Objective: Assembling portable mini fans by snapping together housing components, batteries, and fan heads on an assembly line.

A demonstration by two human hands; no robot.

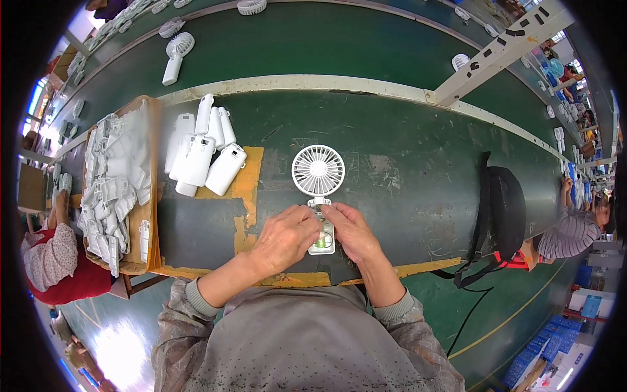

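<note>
A white handheld fan lies on the dark bench in front of me, its round grille pointing away. Its handle is opened up, and something green, seemingly a battery, shows in the handle shell. My left hand is closed over the handle's left side, fingertips together at its middle; what they pinch is hidden. From the right, my right hand grips the handle near its neck, thumb and fingers against the shell. To the left, a pile of white handle covers rests partly on yellow tape.
A cardboard box of white plastic parts stands at the bench's left end. A black bag with straps lies at the right. Beyond the pale rail, a green conveyor carries assembled fans. A slanted white post rises at the back right. Other people sit on both sides.
</note>
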